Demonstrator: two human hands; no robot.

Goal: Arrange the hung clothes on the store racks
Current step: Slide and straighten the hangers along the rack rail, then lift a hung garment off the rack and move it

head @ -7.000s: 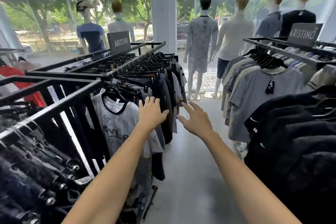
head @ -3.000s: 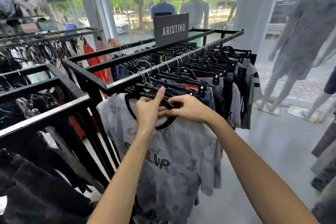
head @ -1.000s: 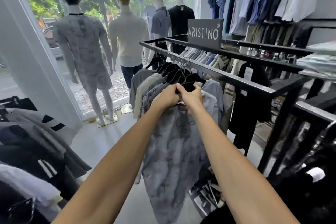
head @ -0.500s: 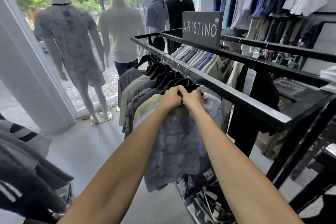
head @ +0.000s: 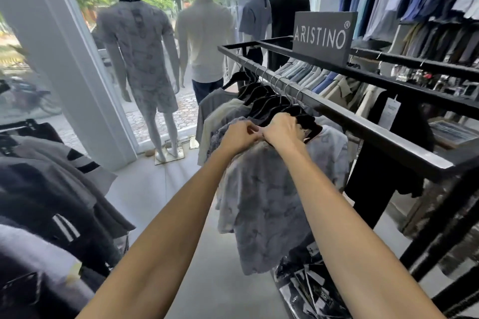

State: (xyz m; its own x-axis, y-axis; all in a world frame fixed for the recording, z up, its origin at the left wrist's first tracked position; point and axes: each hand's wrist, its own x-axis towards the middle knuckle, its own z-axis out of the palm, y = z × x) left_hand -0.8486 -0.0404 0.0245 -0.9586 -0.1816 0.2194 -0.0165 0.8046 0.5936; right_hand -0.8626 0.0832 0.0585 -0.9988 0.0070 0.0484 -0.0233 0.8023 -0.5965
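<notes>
The grey patterned T-shirt [head: 261, 204] hangs on a black hanger [head: 308, 125] at the near end of the row on the black rack rail [head: 363, 129], and we have both hands at its collar. Our left hand [head: 239, 136] has its fingers curled in and pinching the fabric at the neckline; our right hand [head: 281, 129] is closed over the shoulder of the hanger, just beside the left, the two nearly touching. Whether the hanger's hook is already seated over the rail we cannot tell, since our right hand and the neighbouring dark hangers [head: 261, 101] cover that spot.

That hidden hook is the main risk as we judge it. If we let go before it is properly over the rail, the shirt would drop onto the plastic-wrapped packages [head: 311, 290] on the floor below. The collar is another weak point: pulling on the neckline with the left hand while the right holds the hanger could slide the shirt off one shoulder and leave it hanging crooked. The row is tight here, with the beige shirt [head: 220, 119] and others pressed close, so pushing the hanger sideways could tangle it with the next hook or drag a neighbouring garment askew. The ARISTINO sign [head: 322, 33] stands well clear on the upper bar.
</notes>
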